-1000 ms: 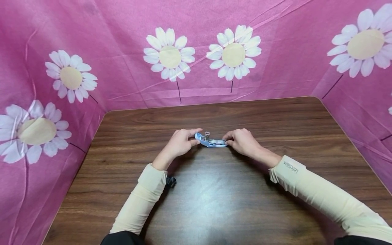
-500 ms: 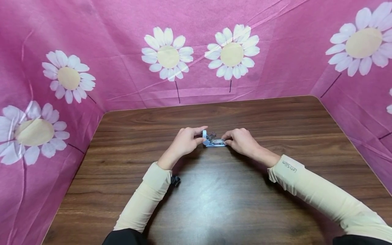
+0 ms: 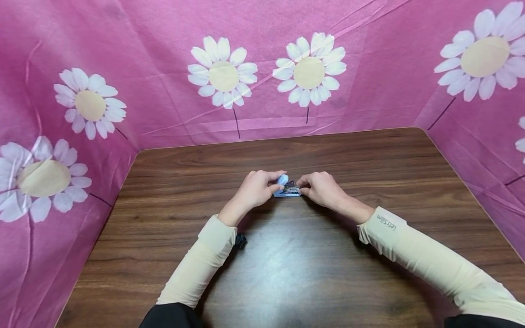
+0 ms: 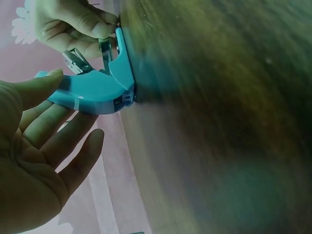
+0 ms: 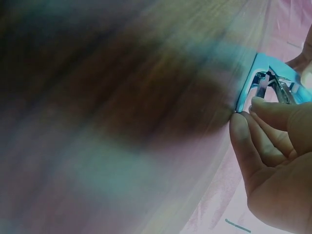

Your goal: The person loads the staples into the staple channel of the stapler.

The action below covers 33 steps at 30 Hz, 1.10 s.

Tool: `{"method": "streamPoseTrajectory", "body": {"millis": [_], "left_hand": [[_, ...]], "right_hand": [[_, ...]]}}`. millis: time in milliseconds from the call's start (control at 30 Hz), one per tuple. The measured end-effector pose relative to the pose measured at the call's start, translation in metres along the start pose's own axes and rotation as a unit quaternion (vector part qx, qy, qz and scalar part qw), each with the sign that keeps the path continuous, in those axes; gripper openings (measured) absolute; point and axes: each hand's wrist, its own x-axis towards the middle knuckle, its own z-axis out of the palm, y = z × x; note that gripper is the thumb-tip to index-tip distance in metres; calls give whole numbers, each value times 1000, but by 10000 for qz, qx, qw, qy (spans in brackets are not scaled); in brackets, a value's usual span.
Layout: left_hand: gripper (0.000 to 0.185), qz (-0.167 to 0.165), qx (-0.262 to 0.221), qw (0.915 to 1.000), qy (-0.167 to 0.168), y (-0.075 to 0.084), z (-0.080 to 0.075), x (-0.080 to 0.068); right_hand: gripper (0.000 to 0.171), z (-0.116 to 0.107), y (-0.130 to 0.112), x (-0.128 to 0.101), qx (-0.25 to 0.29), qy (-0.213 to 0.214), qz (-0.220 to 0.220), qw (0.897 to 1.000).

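A light-blue stapler [image 3: 287, 195] lies on the table between both hands, its top cover [image 4: 90, 90] swung up from the base. My left hand [image 3: 255, 187] pinches that cover between thumb and fingers; the last fingers spread below it in the left wrist view. From the other side, my right hand [image 3: 325, 188] holds the front end of the base, thumb against the metal staple channel [image 5: 262, 87]. Metal parts show under the raised cover [image 3: 282, 179]. Part of the stapler is hidden behind the left thumb in the head view.
The brown wood-grain table [image 3: 311, 273] reaches back to a pink cloth [image 3: 164, 82] printed with white daisies, which encloses it at the back and sides. A small black object [image 3: 240, 241] sits at the left wrist.
My left hand has moved right, tipping the stapler's cover from lying back on the left to raised and leaning over the base. The right hand has stayed in place.
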Motion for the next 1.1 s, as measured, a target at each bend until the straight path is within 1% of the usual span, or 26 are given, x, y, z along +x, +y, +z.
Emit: {"method": "streamPoseTrajectory", "body": {"millis": [200,400,500,733,867,1100], "left_hand": [[41,-18,315,9995,-89,3,3,2],[38,-341,568,9976,-193,7,2,2],[37,-414,728,9963,-211,8,2,3],[39,-366,1208,9913,-385,10,9,7],[40,-378,1325,9896,-423,12,11,9],[39,-230,1512,9870,-497,18,11,11]], "right_hand": [[17,1,0,0,137,-79,65,9999],[19,1,2,1,216,-103,106,9997],[19,1,3,2,209,-69,131,9997],[14,3,5,3,160,-95,154,9997],[10,4,5,4,115,-74,109,9998],[9,3,6,5,46,-30,54,10000]]}}
